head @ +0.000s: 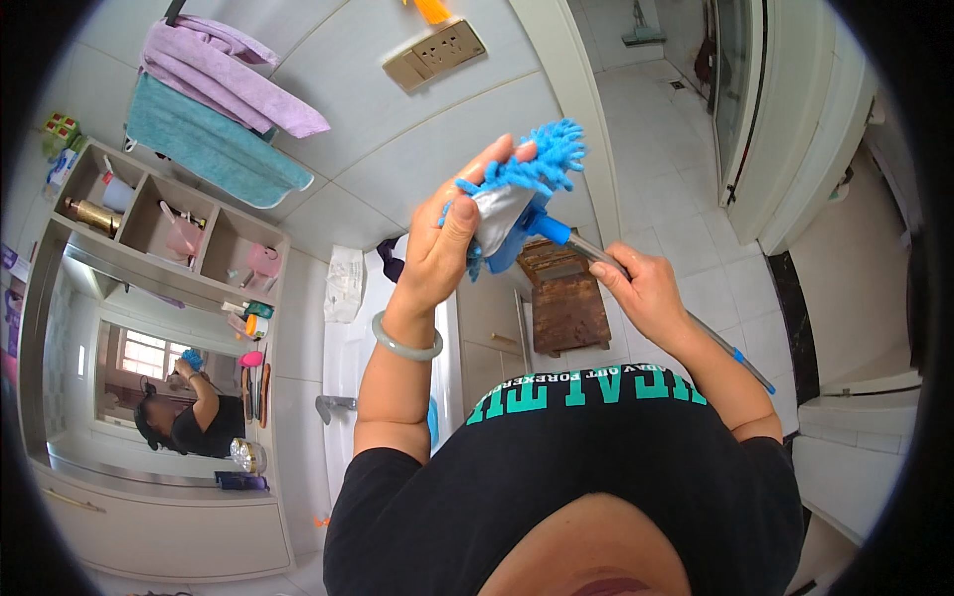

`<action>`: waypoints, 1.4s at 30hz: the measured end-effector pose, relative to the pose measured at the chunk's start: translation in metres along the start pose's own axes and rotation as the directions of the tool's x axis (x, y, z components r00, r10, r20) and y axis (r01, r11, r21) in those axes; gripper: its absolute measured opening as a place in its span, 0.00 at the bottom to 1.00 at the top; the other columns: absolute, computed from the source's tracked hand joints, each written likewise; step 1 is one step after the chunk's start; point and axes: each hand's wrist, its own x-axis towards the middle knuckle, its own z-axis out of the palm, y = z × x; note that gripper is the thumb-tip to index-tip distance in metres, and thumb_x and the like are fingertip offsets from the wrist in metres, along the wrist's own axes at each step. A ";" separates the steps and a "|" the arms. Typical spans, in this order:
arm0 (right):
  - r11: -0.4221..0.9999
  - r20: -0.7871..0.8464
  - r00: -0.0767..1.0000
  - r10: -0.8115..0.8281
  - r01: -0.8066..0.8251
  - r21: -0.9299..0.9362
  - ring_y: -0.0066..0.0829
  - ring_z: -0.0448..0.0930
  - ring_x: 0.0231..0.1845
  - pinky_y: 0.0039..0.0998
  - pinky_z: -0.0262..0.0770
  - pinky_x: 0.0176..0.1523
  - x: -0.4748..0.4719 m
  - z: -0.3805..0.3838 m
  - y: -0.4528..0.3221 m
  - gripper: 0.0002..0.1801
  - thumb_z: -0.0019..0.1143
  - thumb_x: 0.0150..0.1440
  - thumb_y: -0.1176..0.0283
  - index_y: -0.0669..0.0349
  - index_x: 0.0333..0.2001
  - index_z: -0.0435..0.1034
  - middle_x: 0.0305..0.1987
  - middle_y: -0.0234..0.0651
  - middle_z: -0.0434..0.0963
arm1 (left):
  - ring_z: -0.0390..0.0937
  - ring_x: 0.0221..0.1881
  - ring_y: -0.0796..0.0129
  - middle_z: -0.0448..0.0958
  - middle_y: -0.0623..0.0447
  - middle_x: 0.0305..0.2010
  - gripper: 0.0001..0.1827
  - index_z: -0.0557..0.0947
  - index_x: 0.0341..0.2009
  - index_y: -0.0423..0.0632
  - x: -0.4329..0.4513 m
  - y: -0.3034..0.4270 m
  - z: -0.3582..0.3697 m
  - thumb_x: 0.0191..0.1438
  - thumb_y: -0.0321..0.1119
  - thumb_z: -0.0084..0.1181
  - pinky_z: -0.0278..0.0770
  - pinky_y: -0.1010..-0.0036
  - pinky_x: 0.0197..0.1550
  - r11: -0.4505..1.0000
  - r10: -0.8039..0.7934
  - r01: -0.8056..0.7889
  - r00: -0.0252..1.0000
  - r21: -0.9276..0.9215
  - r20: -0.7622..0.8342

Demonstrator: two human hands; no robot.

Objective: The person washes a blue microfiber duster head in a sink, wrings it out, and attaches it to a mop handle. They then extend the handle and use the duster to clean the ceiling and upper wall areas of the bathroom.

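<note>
My left hand [440,242] grips the edge of a blue chenille mop pad [555,160], with the thumb on its white fabric backing [498,217]. The pad sits partly around a blue plastic mop plate [508,252], which is tilted up in front of me. A blue joint [550,229] links the plate to a metal pole [712,335]. Around that pole, just below the joint, my right hand [645,290] is closed. The pole slants down to the right, past my forearm. How much of the pad is fastened to the plate is hidden.
Below the mop head stands a wooden chair [570,313] on the tiled floor. A white sink [346,365] with a faucet [335,406] lies left, beside a mirror cabinet [171,216] holding toiletries. Towels [216,141] hang above. A doorway frame [555,74] and glass door [738,97] are ahead and right.
</note>
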 end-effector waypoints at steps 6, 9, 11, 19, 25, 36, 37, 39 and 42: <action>0.996 -0.033 0.999 -0.015 0.018 0.092 0.35 0.61 0.14 0.32 0.58 0.20 0.007 0.002 0.004 0.16 0.51 0.57 0.58 0.61 0.27 0.66 0.13 0.40 0.62 | 0.67 0.55 0.66 0.70 0.45 0.56 0.29 0.65 0.59 0.38 -0.004 0.015 0.009 0.60 0.45 0.46 0.62 0.74 0.57 0.956 0.017 0.030 0.987 0.292 -0.159; 0.999 0.026 1.000 -0.014 0.013 0.030 0.38 0.62 0.14 0.33 0.58 0.21 0.011 -0.003 0.001 0.17 0.51 0.57 0.58 0.61 0.26 0.66 0.14 0.41 0.62 | 0.68 0.54 0.67 0.72 0.47 0.53 0.28 0.69 0.57 0.40 0.004 0.012 0.007 0.57 0.45 0.52 0.63 0.74 0.56 0.986 0.000 0.036 0.976 0.160 -0.219; 0.996 0.041 0.999 -0.033 0.036 -0.080 0.40 0.64 0.15 0.33 0.59 0.21 0.014 -0.009 -0.009 0.18 0.51 0.57 0.58 0.61 0.26 0.65 0.14 0.42 0.63 | 0.68 0.54 0.67 0.72 0.47 0.53 0.26 0.69 0.57 0.40 0.005 0.011 0.004 0.58 0.42 0.51 0.63 0.74 0.56 0.979 0.010 0.033 0.977 0.200 -0.214; 0.999 0.007 1.000 -0.026 0.026 -0.023 0.31 0.61 0.15 0.30 0.57 0.21 0.023 -0.002 -0.008 0.21 0.49 0.59 0.55 0.62 0.24 0.64 0.13 0.38 0.60 | 0.65 0.58 0.64 0.68 0.48 0.59 0.35 0.61 0.63 0.49 0.021 0.021 -0.004 0.50 0.27 0.56 0.63 0.72 0.58 0.980 0.059 -0.029 0.988 0.198 -0.146; 0.994 -0.009 1.000 -0.010 0.011 0.109 0.22 0.58 0.18 0.28 0.55 0.23 0.054 -0.019 -0.039 0.23 0.44 0.61 0.55 0.65 0.26 0.65 0.14 0.33 0.57 | 0.56 0.64 0.57 0.55 0.44 0.65 0.53 0.50 0.65 0.49 0.009 -0.007 -0.017 0.44 0.61 0.61 0.58 0.61 0.61 0.963 0.269 -0.243 0.835 0.116 -0.480; 0.987 0.066 0.997 0.043 -0.052 0.150 0.14 0.59 0.14 0.22 0.53 0.20 0.051 -0.026 -0.054 0.21 0.43 0.62 0.57 0.63 0.25 0.65 0.12 0.25 0.58 | 0.70 0.27 0.76 0.75 0.55 0.33 0.22 0.74 0.45 0.42 -0.002 -0.031 -0.006 0.43 0.29 0.66 0.67 0.82 0.28 0.925 -0.010 0.207 0.850 0.319 -0.526; 0.990 0.061 0.997 0.037 -0.045 0.135 0.13 0.59 0.14 0.21 0.53 0.19 0.050 -0.026 -0.053 0.21 0.43 0.62 0.56 0.63 0.25 0.65 0.12 0.24 0.58 | 0.69 0.23 0.78 0.75 0.56 0.29 0.19 0.74 0.43 0.41 -0.003 -0.023 -0.002 0.45 0.27 0.64 0.67 0.83 0.25 0.930 -0.115 0.279 0.838 0.238 -0.533; 0.994 0.049 0.998 0.027 -0.032 0.104 0.13 0.58 0.14 0.21 0.52 0.19 0.049 -0.025 -0.052 0.21 0.43 0.62 0.56 0.63 0.25 0.65 0.11 0.24 0.57 | 0.69 0.21 0.79 0.75 0.56 0.29 0.18 0.74 0.43 0.41 -0.004 -0.028 0.000 0.46 0.25 0.62 0.67 0.84 0.23 0.977 -0.099 0.185 0.827 0.102 -0.553; 0.995 0.048 0.998 0.036 -0.040 0.093 0.13 0.58 0.13 0.21 0.52 0.18 0.051 -0.024 -0.054 0.22 0.42 0.62 0.55 0.62 0.25 0.65 0.10 0.23 0.56 | 0.70 0.21 0.80 0.75 0.56 0.29 0.15 0.73 0.42 0.40 -0.004 -0.032 -0.006 0.46 0.22 0.57 0.69 0.84 0.23 0.990 -0.133 0.136 0.830 -0.035 -0.542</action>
